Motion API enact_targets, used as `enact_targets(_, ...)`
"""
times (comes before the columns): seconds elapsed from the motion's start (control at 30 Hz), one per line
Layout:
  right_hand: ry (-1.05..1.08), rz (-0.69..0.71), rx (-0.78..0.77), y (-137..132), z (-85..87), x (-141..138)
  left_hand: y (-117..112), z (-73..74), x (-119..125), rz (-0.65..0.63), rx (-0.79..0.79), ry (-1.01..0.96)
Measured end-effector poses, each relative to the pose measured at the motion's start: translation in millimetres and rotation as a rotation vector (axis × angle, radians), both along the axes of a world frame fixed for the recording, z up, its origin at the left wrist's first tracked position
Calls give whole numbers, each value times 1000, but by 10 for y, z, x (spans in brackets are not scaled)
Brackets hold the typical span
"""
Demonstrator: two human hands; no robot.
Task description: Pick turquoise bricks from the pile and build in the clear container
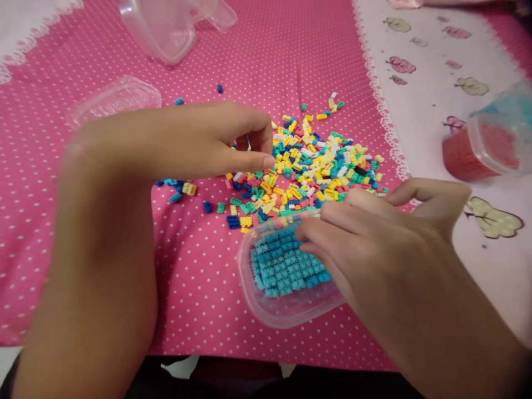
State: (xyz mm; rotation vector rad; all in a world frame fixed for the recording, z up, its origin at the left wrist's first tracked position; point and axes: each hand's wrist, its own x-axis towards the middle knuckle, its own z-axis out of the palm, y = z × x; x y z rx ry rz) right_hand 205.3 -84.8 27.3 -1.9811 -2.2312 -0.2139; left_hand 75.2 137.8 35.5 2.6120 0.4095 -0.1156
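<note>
My left hand (233,138) reaches over the left side of a heap of small toy building bricks (311,160) in yellow, blue, green, pink and white. Its thumb and forefinger are pinched together at the heap; whatever is between them is hidden. In front of the heap stands a clear plastic container (270,318) holding teal bricks (286,266) joined into a block. Over its right part lies my right hand (369,238), fingers bent and closed, the fingertips at the teal bricks. Any piece in those fingertips is out of sight.
A clear lid (120,100) and another clear container (162,33) lie at the back left. On the right, a tub of red bricks (477,147) stands by a teal one (511,111). Loose blue bricks (177,194) are scattered on the pink dotted tablecloth (199,310).
</note>
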Motion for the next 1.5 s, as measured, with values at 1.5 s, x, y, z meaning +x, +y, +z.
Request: enact_targets(1.5, 523, 290, -455, 523, -65, 1038, 35, 21, 422, -159, -272, -166)
